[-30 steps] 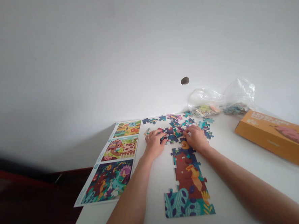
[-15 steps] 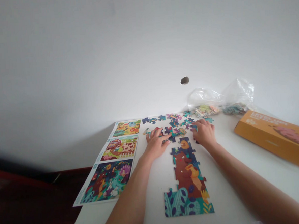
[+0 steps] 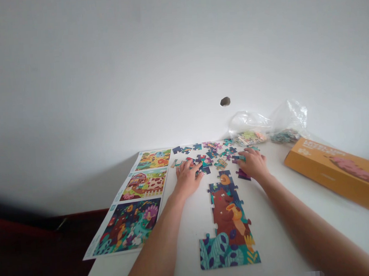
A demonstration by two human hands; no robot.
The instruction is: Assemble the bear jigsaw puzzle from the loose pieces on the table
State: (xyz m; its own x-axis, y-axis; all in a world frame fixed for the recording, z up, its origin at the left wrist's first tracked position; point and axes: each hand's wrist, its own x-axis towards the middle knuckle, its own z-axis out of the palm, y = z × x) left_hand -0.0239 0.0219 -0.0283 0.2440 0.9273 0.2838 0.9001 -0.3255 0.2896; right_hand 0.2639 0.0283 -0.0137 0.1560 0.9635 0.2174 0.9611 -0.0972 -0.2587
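My left hand [image 3: 187, 176] lies spread over the loose jigsaw pieces [image 3: 209, 155], its fingertips on or beside several of them, and it holds nothing I can see. My right hand [image 3: 253, 163] rests at the right of that scatter, fingers over a teal piece [image 3: 239, 158]. A dark purple piece [image 3: 243, 174] lies just below it. Nearer me, between my forearms, lies a part-assembled puzzle strip [image 3: 227, 225] showing a brown bear with a yellow jug and teal leaves.
Left of my hands lies a printed sheet of several puzzle pictures [image 3: 141, 203], overhanging the white table's edge [image 3: 98, 268] above a dark red floor. Two plastic bags of pieces [image 3: 249, 125] stand at the wall. An orange puzzle box [image 3: 335, 172] lies at right.
Since a second ago my right hand has shifted right and away from the bear strip, exposing the dark purple piece. Several loose pieces have moved, and the whole view has drifted slightly.
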